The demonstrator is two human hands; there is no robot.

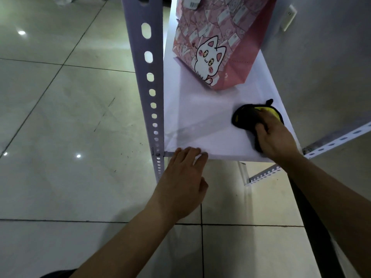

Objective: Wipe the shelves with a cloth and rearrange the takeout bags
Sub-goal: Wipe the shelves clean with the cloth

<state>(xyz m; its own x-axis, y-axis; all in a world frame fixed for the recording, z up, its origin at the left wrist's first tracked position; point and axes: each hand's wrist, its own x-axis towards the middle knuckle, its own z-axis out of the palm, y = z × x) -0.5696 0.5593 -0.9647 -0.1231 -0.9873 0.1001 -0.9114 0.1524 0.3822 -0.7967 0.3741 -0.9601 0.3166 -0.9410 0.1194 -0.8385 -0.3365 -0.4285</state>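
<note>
Head view, single wide-angle camera: worn at head height, pitched steeply forward and down. Close range, both forearms entering from the bottom edge. Frame centre holds the white shelf (pixel 200 125); its perforated upright post (pixel 149 77) runs down the centre-left. Tiled floor (pixel 60 117) fills the left and bottom. Wall (pixel 331 57) at upper right. Straight lines bow toward the frame edges.

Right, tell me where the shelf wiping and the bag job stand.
Done: nothing can be confirmed; the white shelf shows no clear wiped patch. In hand: the right hand presses a black and yellow cloth onto the shelf, while the left hand rests on its front edge. Left: the pink cat takeout bag stands at the back, untouched.
</note>
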